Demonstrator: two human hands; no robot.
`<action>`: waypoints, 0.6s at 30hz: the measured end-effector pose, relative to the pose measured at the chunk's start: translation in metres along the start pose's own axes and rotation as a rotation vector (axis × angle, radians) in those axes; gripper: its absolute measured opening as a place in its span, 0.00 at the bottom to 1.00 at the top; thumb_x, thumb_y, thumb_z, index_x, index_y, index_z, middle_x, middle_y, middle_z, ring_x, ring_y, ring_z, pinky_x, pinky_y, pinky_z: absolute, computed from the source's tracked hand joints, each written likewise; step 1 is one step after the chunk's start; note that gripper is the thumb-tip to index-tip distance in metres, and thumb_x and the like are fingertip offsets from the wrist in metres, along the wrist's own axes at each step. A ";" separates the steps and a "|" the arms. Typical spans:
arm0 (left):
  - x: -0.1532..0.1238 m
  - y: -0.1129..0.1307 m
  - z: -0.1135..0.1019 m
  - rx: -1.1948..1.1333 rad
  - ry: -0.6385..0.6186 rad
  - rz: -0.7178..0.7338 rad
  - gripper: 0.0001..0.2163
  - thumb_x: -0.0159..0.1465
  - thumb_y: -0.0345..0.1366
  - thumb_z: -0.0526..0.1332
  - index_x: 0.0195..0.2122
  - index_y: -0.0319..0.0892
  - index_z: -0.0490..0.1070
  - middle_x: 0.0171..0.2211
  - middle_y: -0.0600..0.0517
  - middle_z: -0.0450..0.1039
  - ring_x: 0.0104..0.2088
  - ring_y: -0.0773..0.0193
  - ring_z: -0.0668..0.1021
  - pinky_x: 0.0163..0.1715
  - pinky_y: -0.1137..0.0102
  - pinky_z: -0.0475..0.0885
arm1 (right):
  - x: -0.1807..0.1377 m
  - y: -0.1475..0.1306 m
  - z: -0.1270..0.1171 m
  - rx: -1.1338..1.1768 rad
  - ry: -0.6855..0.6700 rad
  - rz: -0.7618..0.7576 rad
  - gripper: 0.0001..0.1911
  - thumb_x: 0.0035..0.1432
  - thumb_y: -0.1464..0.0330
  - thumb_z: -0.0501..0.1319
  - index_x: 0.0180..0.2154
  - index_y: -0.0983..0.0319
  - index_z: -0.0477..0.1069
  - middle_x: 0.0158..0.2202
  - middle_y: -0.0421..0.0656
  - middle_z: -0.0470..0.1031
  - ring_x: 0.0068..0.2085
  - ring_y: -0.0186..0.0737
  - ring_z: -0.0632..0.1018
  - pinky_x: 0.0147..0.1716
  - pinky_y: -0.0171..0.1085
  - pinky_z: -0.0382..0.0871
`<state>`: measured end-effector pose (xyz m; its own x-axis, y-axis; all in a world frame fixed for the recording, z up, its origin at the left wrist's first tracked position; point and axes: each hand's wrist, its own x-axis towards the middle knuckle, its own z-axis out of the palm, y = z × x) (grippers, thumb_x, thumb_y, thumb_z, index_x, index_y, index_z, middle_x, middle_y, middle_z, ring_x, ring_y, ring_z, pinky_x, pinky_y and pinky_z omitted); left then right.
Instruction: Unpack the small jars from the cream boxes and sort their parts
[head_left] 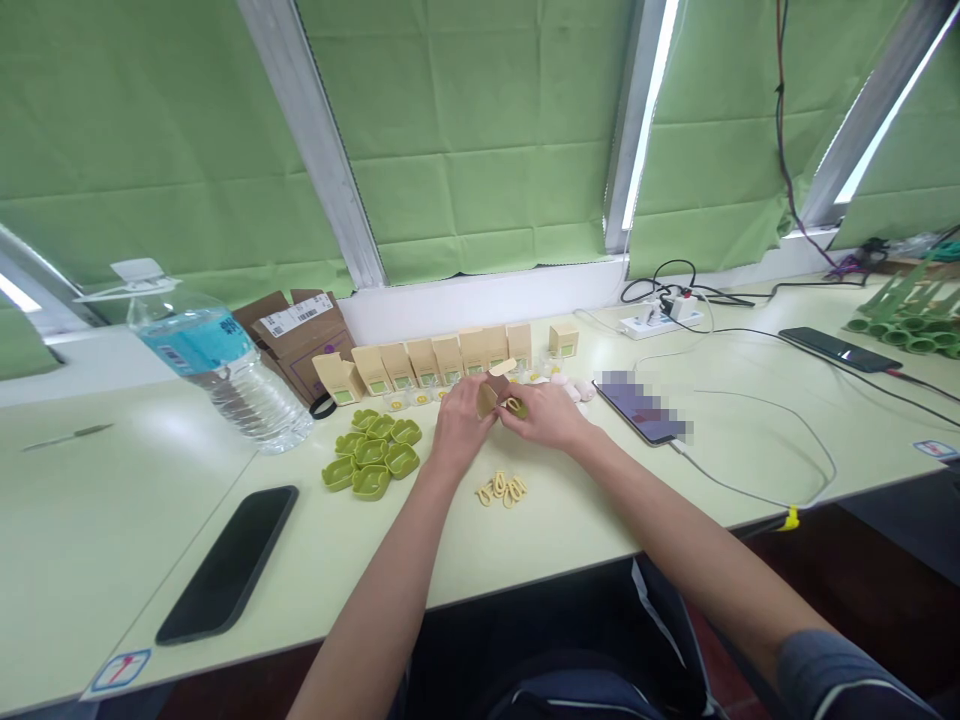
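Observation:
Over the middle of the table, my left hand (461, 415) is closed around a small brown cardboard box (489, 393) whose top flap stands open. My right hand (551, 415) is against the box's right side, its fingers closed on a small green piece (517, 407) with a pale yellow loop at it. Fingers partly hide that piece, so whether it is inside the box's mouth I cannot tell. Several green moulded cups (371, 452) lie left of my hands. A small pile of yellow loops (502, 488) is in front of them.
Behind my hands runs a row of small kraft boxes (424, 362), with little clear containers (397, 400) before them. White rounded pieces (576, 388) and a charging phone (637, 405) are to the right. A large water bottle (217, 355) leans at left, behind a black phone (229, 565).

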<state>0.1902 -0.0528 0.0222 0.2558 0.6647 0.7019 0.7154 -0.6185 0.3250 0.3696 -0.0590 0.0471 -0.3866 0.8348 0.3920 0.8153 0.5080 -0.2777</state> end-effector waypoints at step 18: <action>-0.001 -0.005 0.007 0.164 0.041 0.008 0.21 0.60 0.28 0.63 0.54 0.45 0.63 0.52 0.45 0.74 0.54 0.51 0.76 0.52 0.57 0.70 | 0.001 0.006 0.005 -0.077 0.095 -0.110 0.13 0.69 0.61 0.54 0.44 0.56 0.76 0.38 0.41 0.79 0.37 0.39 0.78 0.29 0.36 0.54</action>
<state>0.1911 -0.0472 0.0157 0.2382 0.6402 0.7303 0.8106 -0.5453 0.2137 0.3718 -0.0542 0.0417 -0.4360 0.7492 0.4985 0.8022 0.5747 -0.1621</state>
